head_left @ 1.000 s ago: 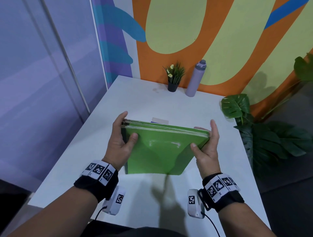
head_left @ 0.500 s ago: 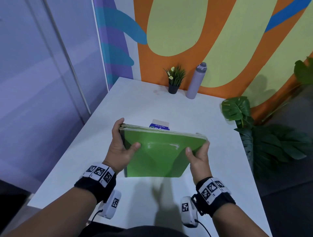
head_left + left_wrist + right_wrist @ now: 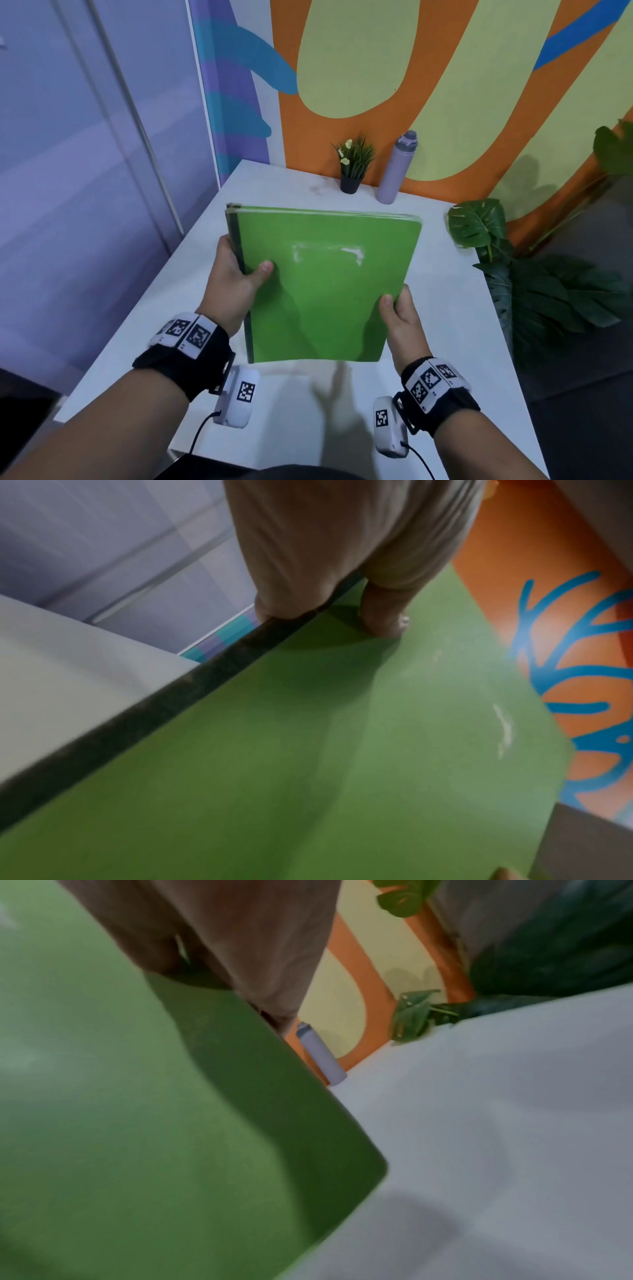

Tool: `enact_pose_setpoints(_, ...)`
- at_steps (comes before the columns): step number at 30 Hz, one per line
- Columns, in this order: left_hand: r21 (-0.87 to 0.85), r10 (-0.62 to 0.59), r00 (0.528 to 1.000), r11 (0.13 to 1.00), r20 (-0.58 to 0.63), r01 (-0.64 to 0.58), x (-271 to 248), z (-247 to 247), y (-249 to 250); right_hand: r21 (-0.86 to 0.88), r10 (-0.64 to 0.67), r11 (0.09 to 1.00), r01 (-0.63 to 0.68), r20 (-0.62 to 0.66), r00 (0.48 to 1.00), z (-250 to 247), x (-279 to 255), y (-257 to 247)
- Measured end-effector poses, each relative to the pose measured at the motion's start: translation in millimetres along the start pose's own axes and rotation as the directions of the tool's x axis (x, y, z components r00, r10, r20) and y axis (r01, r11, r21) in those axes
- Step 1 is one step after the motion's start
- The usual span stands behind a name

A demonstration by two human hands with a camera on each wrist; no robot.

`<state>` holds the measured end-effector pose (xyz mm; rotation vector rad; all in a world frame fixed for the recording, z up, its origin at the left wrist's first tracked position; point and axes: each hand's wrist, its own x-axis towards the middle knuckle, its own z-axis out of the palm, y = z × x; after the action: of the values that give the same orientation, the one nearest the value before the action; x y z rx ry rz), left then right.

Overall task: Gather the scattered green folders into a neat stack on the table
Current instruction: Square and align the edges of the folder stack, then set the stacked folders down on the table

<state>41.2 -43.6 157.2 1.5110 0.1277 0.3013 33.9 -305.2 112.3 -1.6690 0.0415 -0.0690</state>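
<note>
Green folders point(image 3: 325, 291), stacked and scuffed white on top, are held tilted above the surface point(image 3: 455, 308), long axis pointing away, gripped by left hand point(image 3: 236, 284) and right hand point(image 3: 400, 315).

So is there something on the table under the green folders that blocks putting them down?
Nothing visible blocks it. Left hand and right hand hold the green folders over bare white table. Potted plant and bottle stand far back. Directly beneath is hidden.

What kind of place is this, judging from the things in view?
Probably an office lounge or a decorated studio, not a home: a plain white table against a bright painted mural, a small potted plant and a lilac bottle.
</note>
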Motion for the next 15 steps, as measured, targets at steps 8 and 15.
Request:
enact_pose_setpoints(8,0.167,-0.191,0.966,0.973,0.176,0.162,-25.7,-2.6,-32.0,0.071,0.001,0.997,0.019,-0.268,0.964,-0.7,14.3,-30.8)
enact_pose_setpoints(15,0.265,-0.048,0.999,0.963,0.006,0.044,-44.9,7.3,-40.8,0.024,0.09,0.996,-0.086,-0.302,0.949,3.2,20.1,-37.2)
